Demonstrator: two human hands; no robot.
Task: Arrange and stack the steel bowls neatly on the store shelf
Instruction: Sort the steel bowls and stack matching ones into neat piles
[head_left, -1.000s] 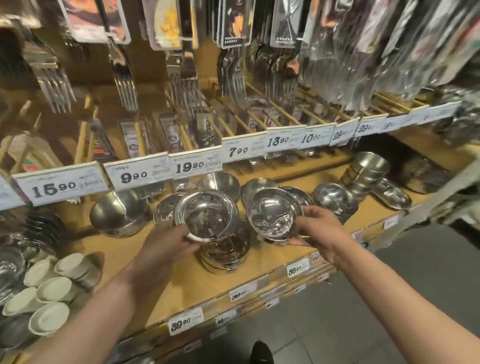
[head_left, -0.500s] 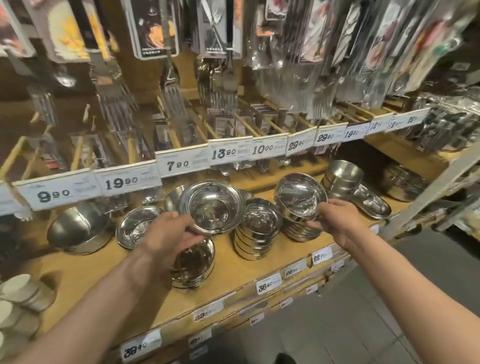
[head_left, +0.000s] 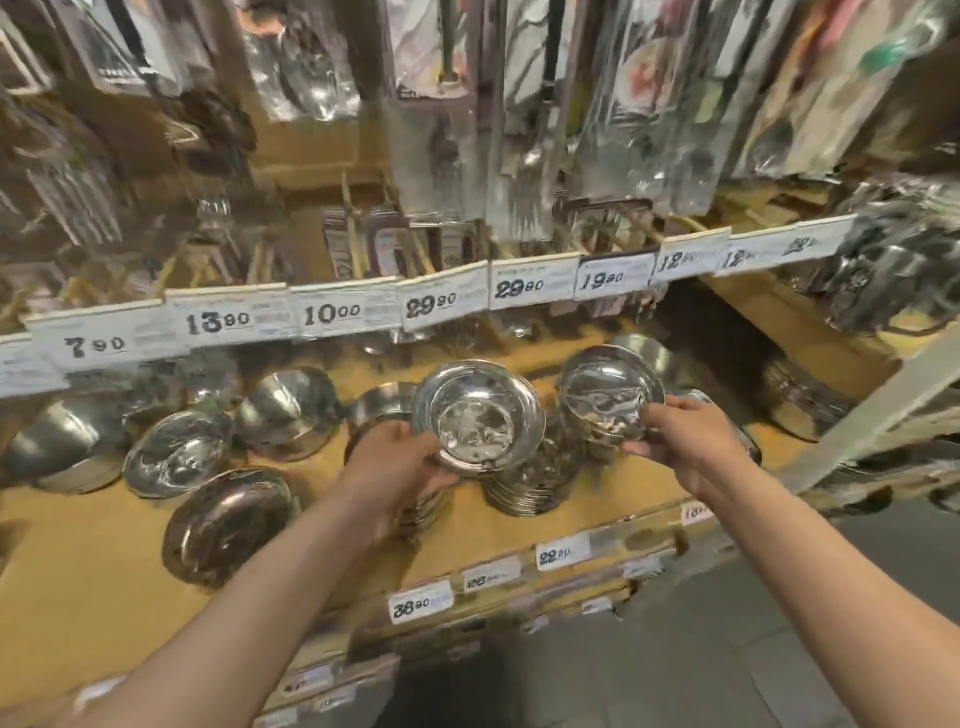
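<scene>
My left hand (head_left: 400, 462) grips the near rim of a shallow steel bowl (head_left: 480, 413), held tilted above the wooden shelf (head_left: 93, 561). My right hand (head_left: 685, 441) pinches the right rim of a second steel bowl (head_left: 608, 395), held up at about the same height. Between and below the two bowls stands a stack of steel bowls (head_left: 530, 486), partly hidden by the left-hand bowl. Another stack sits under my left hand, mostly hidden. Several loose bowls lie tilted at the left, one of them (head_left: 176, 457) near the back and a larger one (head_left: 228, 525) nearer the front.
Packaged cutlery (head_left: 452, 130) hangs low over the shelf, above a row of price tags (head_left: 343, 312). Deeper steel containers (head_left: 649, 358) stand behind the right-hand bowl. More steelware (head_left: 800, 400) sits at the shelf's right end. Grey floor (head_left: 675, 665) lies below the shelf edge.
The view has swung right and closer to the shelf. Both hands still hold their bowls, now closer together over the middle stack, the right-hand bowl lower than before.
</scene>
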